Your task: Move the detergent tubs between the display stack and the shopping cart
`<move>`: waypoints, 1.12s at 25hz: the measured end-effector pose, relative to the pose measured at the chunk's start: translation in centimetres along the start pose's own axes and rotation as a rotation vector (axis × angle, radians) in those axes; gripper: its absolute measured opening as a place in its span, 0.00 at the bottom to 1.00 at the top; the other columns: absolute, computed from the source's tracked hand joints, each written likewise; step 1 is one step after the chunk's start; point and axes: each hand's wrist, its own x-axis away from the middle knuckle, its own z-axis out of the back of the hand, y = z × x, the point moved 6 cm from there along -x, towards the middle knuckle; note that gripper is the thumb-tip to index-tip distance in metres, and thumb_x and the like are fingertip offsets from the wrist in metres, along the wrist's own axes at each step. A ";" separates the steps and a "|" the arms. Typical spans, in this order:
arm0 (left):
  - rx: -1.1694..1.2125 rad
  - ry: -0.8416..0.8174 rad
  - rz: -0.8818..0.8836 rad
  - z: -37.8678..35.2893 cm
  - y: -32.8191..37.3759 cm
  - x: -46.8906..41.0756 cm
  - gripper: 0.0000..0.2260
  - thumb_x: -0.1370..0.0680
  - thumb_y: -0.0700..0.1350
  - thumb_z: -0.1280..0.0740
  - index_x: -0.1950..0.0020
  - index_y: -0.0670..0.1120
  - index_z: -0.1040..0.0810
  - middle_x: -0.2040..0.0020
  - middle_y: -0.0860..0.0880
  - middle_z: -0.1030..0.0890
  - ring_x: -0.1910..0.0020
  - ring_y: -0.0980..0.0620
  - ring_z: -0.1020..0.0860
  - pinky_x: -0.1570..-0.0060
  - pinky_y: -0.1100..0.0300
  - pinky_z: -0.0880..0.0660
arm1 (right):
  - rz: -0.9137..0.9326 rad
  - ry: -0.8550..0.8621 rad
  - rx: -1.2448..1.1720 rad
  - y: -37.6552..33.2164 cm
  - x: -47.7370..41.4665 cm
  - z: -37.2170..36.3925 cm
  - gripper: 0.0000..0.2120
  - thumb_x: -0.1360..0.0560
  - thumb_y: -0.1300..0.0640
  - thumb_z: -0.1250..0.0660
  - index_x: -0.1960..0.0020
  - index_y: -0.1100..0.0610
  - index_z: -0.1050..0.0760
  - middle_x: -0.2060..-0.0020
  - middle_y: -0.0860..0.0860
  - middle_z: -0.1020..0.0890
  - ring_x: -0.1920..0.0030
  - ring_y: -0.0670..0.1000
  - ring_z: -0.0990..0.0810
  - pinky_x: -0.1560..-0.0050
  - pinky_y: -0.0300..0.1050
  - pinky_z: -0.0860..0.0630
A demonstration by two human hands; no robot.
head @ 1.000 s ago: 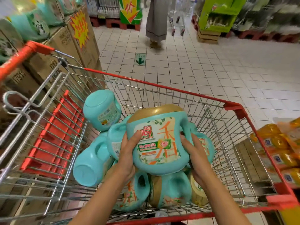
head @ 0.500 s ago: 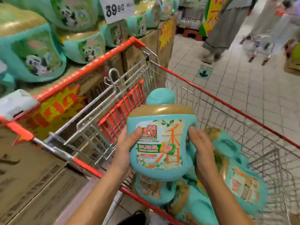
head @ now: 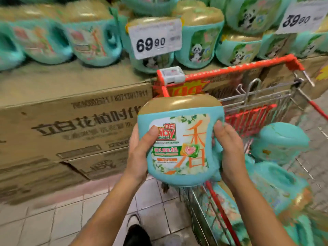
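Note:
I hold a teal detergent tub (head: 179, 139) with a gold lid upright at chest height, label facing me. My left hand (head: 140, 153) grips its left side and my right hand (head: 229, 151) grips its right side by the handle. The tub hangs outside the red wire shopping cart (head: 248, 71), just left of its near corner. Several more teal tubs (head: 278, 141) lie inside the cart at the right. The display stack (head: 92, 39) of matching tubs sits on cardboard boxes (head: 71, 125) straight ahead and to the left.
Price signs reading 69.90 (head: 154, 39) and 39.90 (head: 298, 19) stand among the stacked tubs. The cart handle carries a white tag (head: 171, 73). Tiled floor (head: 53, 222) lies below, and my shoe (head: 136, 233) shows near the bottom.
I lifted the tub out of the cart with both hands and turned left; the view swung from the aisle to the display stack, with the cart now at my right.

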 end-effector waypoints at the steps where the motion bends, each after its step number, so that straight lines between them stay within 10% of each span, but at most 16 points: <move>1: -0.001 0.025 -0.045 1.7 1.4 0.0 0.40 0.42 0.61 0.20 0.37 0.42 0.26 0.48 0.42 0.16 0.51 0.44 0.17 0.55 0.50 0.19 | 0.004 -0.055 -0.003 0.2 -0.5 -2.3 0.08 0.27 0.50 0.33 0.61 0.52 0.26 0.68 0.42 0.23 0.67 0.41 0.26 0.64 0.34 0.28; 5: -0.007 0.116 -0.117 8.3 6.3 -0.8 0.46 0.42 0.60 0.19 0.33 0.36 0.30 0.46 0.38 0.18 0.50 0.41 0.18 0.52 0.46 0.19 | 0.012 -0.264 -0.019 0.9 -2.3 -11.3 0.06 0.29 0.50 0.32 0.59 0.51 0.26 0.72 0.41 0.23 0.70 0.40 0.26 0.69 0.33 0.29; 12: -0.251 0.194 -0.300 20.4 16.4 -6.4 0.47 0.51 0.68 0.21 0.41 0.44 0.30 0.55 0.53 0.14 0.57 0.55 0.16 0.62 0.60 0.19 | 0.057 -0.512 0.156 2.2 -5.6 -27.2 0.35 0.46 0.50 0.22 0.42 0.51 0.31 0.54 0.56 0.25 0.56 0.47 0.24 0.54 0.42 0.23; 16: -0.470 0.185 -0.371 25.7 22.8 -11.2 0.62 0.51 0.78 0.31 0.27 0.41 0.36 0.40 0.46 0.19 0.43 0.50 0.19 0.45 0.50 0.21 | 0.101 -0.525 0.206 2.8 -9.3 -35.0 0.41 0.46 0.49 0.20 0.37 0.45 0.34 0.40 0.50 0.23 0.41 0.47 0.23 0.43 0.41 0.23; 21: -0.660 0.182 -0.467 30.1 27.9 -16.1 0.47 0.44 0.81 0.39 0.34 0.53 0.33 0.43 0.62 0.23 0.45 0.70 0.23 0.48 0.70 0.26 | 0.193 -0.555 0.276 3.7 -13.5 -41.7 0.45 0.41 0.50 0.20 0.28 0.50 0.37 0.33 0.49 0.27 0.32 0.47 0.29 0.31 0.53 0.31; 28: -0.832 0.160 -0.481 33.8 27.5 -19.3 0.51 0.42 0.82 0.44 0.27 0.52 0.39 0.40 0.74 0.29 0.41 0.77 0.30 0.48 0.80 0.32 | 0.142 -0.601 0.273 7.9 -16.6 -44.6 0.48 0.42 0.47 0.19 0.28 0.42 0.40 0.31 0.45 0.29 0.31 0.45 0.30 0.30 0.52 0.32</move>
